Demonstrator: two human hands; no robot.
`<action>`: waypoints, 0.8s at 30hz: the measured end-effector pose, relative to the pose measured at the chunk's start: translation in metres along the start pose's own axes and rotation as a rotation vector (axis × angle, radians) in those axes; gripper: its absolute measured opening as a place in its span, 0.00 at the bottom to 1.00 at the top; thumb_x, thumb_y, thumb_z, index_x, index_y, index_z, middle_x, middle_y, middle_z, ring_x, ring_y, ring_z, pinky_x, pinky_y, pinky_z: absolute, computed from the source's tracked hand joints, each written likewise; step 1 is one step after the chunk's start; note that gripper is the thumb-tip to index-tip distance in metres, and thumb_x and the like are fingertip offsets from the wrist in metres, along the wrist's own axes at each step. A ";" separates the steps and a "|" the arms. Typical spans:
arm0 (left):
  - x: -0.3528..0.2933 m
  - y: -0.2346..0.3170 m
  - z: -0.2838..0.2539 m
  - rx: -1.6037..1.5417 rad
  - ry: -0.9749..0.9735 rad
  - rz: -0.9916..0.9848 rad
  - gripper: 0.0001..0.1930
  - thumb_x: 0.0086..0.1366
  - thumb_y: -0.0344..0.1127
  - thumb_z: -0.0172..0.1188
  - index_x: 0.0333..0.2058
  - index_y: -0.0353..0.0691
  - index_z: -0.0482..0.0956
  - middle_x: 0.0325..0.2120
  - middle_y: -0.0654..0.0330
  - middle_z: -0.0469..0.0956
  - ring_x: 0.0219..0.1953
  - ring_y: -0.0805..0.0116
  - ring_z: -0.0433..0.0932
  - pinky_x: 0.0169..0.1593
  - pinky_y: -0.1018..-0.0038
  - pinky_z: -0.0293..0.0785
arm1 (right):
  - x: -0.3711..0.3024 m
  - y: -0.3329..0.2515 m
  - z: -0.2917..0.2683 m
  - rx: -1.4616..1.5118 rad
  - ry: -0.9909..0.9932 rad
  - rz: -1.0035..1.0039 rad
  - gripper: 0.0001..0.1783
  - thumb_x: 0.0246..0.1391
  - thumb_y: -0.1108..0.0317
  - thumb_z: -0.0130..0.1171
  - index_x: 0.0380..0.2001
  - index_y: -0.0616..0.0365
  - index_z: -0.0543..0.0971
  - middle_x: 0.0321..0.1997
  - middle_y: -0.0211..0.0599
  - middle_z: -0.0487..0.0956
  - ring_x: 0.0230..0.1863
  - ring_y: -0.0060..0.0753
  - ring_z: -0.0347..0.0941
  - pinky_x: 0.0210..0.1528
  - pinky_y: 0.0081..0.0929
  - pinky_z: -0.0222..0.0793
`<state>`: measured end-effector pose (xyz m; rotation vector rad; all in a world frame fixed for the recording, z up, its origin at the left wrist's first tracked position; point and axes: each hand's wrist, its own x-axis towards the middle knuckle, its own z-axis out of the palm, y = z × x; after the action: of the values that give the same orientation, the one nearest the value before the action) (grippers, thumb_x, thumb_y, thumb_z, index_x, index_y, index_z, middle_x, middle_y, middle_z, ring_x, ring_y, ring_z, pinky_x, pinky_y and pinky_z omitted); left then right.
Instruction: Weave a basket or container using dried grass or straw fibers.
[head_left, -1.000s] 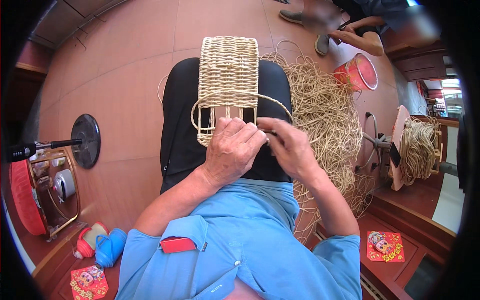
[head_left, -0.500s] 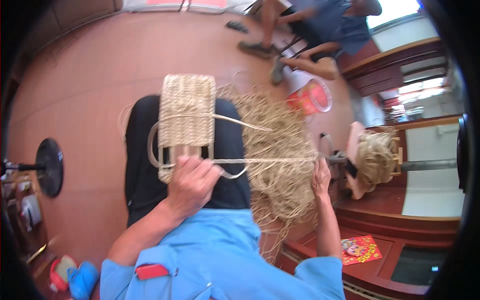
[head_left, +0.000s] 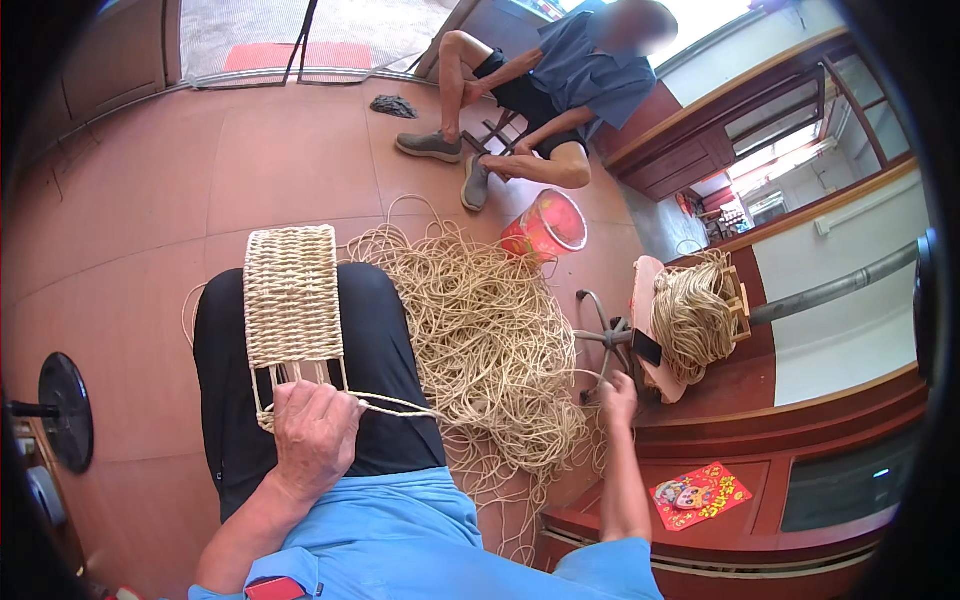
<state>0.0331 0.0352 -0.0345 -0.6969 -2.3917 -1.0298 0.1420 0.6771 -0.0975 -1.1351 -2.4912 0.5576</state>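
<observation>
Across my thighs lies a woven cord panel [head_left: 292, 295], a tight straw-coloured weave at its far part, with bare lengthwise strands at the near part. My left hand [head_left: 315, 432] is closed at its near end, pinching the frame and strands there. From under those fingers a pale cord [head_left: 395, 406] runs right across my thigh toward a big tangled heap of cord [head_left: 480, 350] on the floor. Out to the right, my right hand [head_left: 619, 400] is raised past the heap, fingers curled; a thin pale strand shows at its fingertips. The hand is slightly blurred.
Beyond the heap stands a red bucket [head_left: 545, 225]. A seated person [head_left: 560, 100] is behind it. To the right, a pink-topped wheeled stool [head_left: 648, 320] carries a coil of cord [head_left: 693, 325] and a phone. A black round base [head_left: 66, 412] stands at left.
The cord, stretched straight between my hands before, now hangs lower and slacker by my left hand. My view has shifted, showing more of the seated person and doorway.
</observation>
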 end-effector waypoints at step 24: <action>-0.013 -0.009 -0.011 -0.076 -0.021 -0.173 0.07 0.67 0.30 0.78 0.36 0.42 0.86 0.29 0.61 0.80 0.34 0.58 0.75 0.42 0.62 0.71 | -0.261 -0.363 0.079 0.513 -0.802 -0.701 0.16 0.68 0.78 0.65 0.56 0.56 0.87 0.38 0.41 0.87 0.37 0.38 0.87 0.43 0.34 0.83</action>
<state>0.0397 0.0176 -0.0396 -0.5357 -2.4762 -1.1940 0.0369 0.2414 -0.0284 0.2371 -2.8100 1.5015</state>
